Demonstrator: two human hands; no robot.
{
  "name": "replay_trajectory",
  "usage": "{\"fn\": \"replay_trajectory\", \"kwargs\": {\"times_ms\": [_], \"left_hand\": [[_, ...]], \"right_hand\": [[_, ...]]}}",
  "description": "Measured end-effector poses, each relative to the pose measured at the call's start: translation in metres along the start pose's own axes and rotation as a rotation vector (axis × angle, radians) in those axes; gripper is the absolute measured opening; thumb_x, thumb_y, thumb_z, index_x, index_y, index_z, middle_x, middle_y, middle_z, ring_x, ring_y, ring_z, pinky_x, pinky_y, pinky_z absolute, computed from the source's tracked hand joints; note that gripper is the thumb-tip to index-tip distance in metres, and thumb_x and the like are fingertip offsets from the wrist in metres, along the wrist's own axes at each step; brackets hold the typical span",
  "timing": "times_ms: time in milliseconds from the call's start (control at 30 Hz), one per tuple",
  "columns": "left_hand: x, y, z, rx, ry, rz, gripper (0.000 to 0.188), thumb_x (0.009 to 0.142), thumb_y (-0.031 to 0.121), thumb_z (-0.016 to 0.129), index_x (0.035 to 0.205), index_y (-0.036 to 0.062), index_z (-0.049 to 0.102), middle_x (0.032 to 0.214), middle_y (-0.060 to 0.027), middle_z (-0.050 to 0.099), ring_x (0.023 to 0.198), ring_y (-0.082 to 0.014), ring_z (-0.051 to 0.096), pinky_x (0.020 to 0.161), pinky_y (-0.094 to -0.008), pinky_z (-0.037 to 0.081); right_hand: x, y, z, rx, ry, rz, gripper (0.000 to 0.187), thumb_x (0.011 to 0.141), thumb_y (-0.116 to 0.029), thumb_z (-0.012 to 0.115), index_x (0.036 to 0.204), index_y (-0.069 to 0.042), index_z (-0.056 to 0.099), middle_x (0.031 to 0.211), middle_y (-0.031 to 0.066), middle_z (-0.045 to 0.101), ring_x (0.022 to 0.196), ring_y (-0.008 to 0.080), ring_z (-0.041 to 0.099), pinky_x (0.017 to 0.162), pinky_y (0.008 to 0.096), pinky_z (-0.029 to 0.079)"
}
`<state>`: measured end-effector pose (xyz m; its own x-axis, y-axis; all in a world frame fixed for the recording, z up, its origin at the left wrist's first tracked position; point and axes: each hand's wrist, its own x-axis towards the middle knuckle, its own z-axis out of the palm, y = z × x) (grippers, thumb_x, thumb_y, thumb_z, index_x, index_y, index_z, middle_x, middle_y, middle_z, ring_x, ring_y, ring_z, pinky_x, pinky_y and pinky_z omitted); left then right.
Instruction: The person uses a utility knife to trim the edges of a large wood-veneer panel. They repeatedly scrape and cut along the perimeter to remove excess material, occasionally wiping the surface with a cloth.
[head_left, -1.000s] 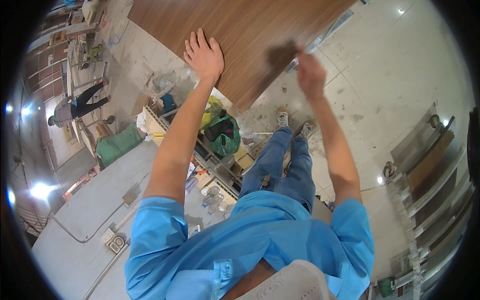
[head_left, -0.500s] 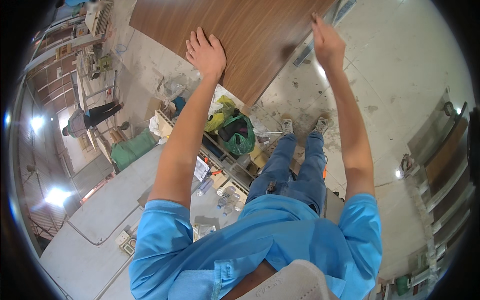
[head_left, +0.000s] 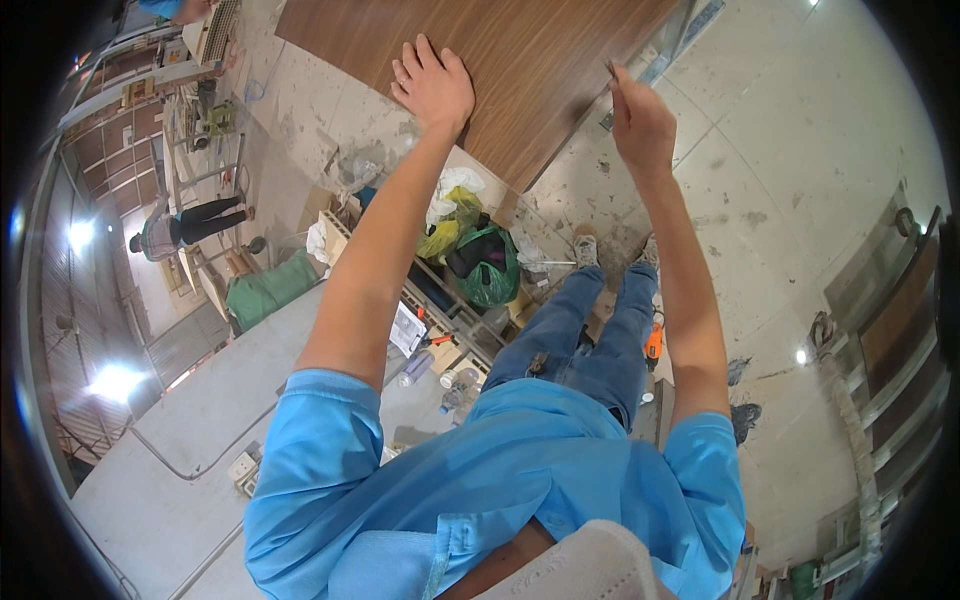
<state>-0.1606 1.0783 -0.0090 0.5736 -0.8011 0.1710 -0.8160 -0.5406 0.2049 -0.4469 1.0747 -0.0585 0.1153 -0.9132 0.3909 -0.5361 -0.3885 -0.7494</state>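
Observation:
A large brown wood-grain panel stretches out ahead of me, its near corner pointing toward my legs. My left hand rests flat on it close to the left edge, fingers spread. Over by the panel's right edge is my right hand, its fingers pinched together. A small dark tip shows at those fingers; I cannot make out what it is. A metal frame bar runs beneath the panel and sticks out past its right side.
Below the panel's corner sits a green plastic bag among yellow and white bags. To my left is a pale tabletop with plastic bottles. An orange-handled tool lies by my leg. Another person stands far left.
My right hand has slid left and a little nearer along the panel's right edge. My left hand stays flat on the panel while the whole view shifts slightly.

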Motion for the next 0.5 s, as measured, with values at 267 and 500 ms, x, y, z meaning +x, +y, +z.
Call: {"fn": "replay_trajectory", "kwargs": {"times_ms": [267, 500], "left_hand": [[0.000, 0.000, 0.003, -0.007, 0.002, 0.023, 0.064, 0.109, 0.042, 0.038, 0.164, 0.0092, 0.037, 0.171, -0.0187, 0.033, 0.159, -0.0455, 0.023, 0.127, -0.0639, 0.014], [0.001, 0.001, 0.004, -0.043, 0.002, 0.031, 0.064, 0.108, 0.042, 0.039, 0.163, 0.0085, 0.038, 0.171, -0.0195, 0.032, 0.158, -0.0464, 0.023, 0.126, -0.0654, 0.014]], "right_hand": [[-0.116, -0.082, 0.020, 0.192, -0.239, -0.232, 0.059, 0.092, -0.002, 0.067, 0.150, -0.009, 0.057, 0.089, 0.0103, 0.069, 0.076, 0.0266, 0.068, 0.062, 0.0412, 0.056], [-0.051, -0.026, 0.013, -0.086, -0.064, -0.062, 0.038, 0.095, -0.006, 0.064, 0.132, -0.007, 0.069, 0.095, 0.0075, 0.070, 0.089, 0.0251, 0.069, 0.071, 0.0395, 0.059]]}}
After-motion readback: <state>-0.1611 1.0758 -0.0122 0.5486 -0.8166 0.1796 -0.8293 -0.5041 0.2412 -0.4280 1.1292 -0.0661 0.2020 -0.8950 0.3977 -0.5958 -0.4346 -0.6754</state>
